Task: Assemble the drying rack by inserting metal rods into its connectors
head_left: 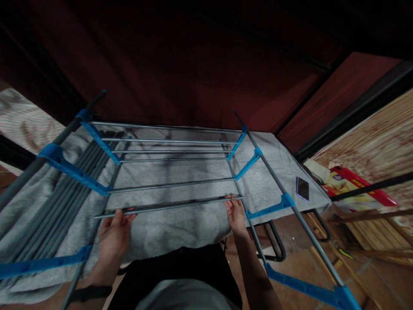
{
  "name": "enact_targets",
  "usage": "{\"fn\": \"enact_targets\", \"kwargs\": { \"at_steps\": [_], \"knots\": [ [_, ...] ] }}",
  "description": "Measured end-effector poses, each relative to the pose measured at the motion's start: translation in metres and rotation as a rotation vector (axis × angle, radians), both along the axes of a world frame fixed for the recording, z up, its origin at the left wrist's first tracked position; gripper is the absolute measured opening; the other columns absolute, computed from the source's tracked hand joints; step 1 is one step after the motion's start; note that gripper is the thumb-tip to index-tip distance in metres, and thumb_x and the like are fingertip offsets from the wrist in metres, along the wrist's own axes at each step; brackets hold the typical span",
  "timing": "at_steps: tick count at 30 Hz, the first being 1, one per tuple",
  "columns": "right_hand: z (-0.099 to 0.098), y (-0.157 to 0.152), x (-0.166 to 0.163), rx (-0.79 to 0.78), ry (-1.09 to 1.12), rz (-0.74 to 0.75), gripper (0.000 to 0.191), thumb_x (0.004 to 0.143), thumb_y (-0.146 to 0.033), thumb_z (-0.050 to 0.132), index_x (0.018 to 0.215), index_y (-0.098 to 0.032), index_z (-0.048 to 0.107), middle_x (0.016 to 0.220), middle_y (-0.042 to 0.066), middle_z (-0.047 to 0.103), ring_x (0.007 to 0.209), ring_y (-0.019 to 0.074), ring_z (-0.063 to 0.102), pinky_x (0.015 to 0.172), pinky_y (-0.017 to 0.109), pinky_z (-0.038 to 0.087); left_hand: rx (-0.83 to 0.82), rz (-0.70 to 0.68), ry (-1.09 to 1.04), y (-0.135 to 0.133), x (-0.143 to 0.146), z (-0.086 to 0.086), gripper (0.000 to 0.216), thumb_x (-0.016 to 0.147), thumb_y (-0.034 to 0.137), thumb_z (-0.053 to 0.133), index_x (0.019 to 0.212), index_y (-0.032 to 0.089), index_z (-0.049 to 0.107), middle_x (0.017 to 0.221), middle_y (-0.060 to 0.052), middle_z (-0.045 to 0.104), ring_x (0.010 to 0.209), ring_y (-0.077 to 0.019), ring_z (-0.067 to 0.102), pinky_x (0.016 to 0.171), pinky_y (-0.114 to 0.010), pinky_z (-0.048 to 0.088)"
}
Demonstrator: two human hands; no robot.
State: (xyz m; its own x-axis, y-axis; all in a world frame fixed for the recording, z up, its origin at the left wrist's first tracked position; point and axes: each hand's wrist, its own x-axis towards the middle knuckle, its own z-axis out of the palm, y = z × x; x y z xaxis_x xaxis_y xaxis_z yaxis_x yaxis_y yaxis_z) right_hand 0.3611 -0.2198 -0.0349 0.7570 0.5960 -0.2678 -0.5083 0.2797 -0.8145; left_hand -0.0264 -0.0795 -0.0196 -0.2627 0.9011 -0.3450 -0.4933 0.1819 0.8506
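Observation:
A thin grey metal tube (177,206) lies crosswise in front of me, one end in each hand. Near its left end, my left hand (115,234) is closed with thumb and fingers around it. My right hand (235,213) pinches the tube close to its right end, beside a rack upright. Around both hands stands a partly built rack of grey tubes and blue plastic brackets. Closest to the tube are a left blue bracket (77,174) and a right blue bracket (267,210). Another crossbar (174,186) spans the brackets just beyond.
Several loose grey tubes (64,206) lie bundled at the left on a grey blanket (200,172). A phone (302,188) rests at the right of the blanket. Farther right is a red and yellow package (351,187). A dark red surface (193,86) rises behind the rack.

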Motion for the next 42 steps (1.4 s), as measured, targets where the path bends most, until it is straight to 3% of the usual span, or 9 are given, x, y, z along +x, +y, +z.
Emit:
{"fn": "enact_targets", "kwargs": {
  "at_steps": [3,8,17,24,33,42],
  "knots": [
    [0.001,0.0,-0.001,0.017,-0.005,0.017,0.021,0.08,-0.032,0.084,0.095,-0.028,0.069,0.099,-0.001,0.077,0.098,0.0165,0.077,0.099,0.036,0.064,-0.042,0.078,0.026,-0.003,0.004,0.008,0.024,0.086,0.019,0.079,0.077,0.022,0.056,0.073,0.005,0.065,0.068,-0.0115,0.067,0.082,-0.026,0.067],
    [0.001,0.0,-0.002,0.027,-0.003,0.021,0.022,0.08,-0.033,0.084,0.095,-0.029,0.069,0.099,-0.002,0.077,0.098,0.016,0.077,0.099,0.034,0.064,-0.07,0.082,0.011,-0.005,0.009,0.024,0.023,0.085,0.011,0.076,0.075,0.02,0.057,0.072,0.004,0.066,0.067,-0.0101,0.067,0.084,-0.026,0.066],
    [-0.005,0.0,0.0,-0.007,-0.016,0.01,0.023,0.08,-0.036,0.083,0.095,-0.029,0.068,0.097,0.0,0.078,0.098,0.0199,0.077,0.1,0.041,0.063,-0.051,0.044,0.015,-0.008,0.007,0.024,0.022,0.084,0.017,0.085,0.084,0.019,0.062,0.076,0.004,0.07,0.068,-0.0116,0.07,0.083,-0.026,0.065],
    [-0.017,-0.001,0.006,-0.02,-0.088,0.052,0.021,0.08,-0.039,0.082,0.095,-0.03,0.072,0.101,0.003,0.081,0.103,0.0262,0.076,0.105,0.053,0.06,0.013,0.054,0.073,-0.01,0.006,0.008,0.037,0.075,0.035,0.094,0.091,0.02,0.064,0.074,0.002,0.073,0.07,-0.014,0.074,0.082,-0.026,0.063],
    [-0.022,-0.001,0.01,0.005,-0.015,0.061,0.031,0.072,-0.037,0.094,0.092,-0.027,0.073,0.099,-0.001,0.078,0.098,0.0187,0.076,0.098,0.038,0.062,0.08,0.045,0.132,-0.007,0.002,-0.015,0.03,0.082,0.044,0.084,0.094,0.023,0.066,0.078,0.0,0.071,0.074,-0.0178,0.072,0.092,-0.037,0.064],
    [-0.02,0.001,0.008,0.023,-0.024,0.077,0.026,0.076,-0.036,0.089,0.091,-0.026,0.069,0.092,-0.001,0.077,0.088,0.0187,0.076,0.085,0.034,0.064,0.138,0.049,0.235,-0.01,0.005,-0.013,0.024,0.09,0.039,0.076,0.082,0.024,0.059,0.083,-0.003,0.066,0.079,-0.022,0.071,0.1,-0.046,0.063]
  ]
}}
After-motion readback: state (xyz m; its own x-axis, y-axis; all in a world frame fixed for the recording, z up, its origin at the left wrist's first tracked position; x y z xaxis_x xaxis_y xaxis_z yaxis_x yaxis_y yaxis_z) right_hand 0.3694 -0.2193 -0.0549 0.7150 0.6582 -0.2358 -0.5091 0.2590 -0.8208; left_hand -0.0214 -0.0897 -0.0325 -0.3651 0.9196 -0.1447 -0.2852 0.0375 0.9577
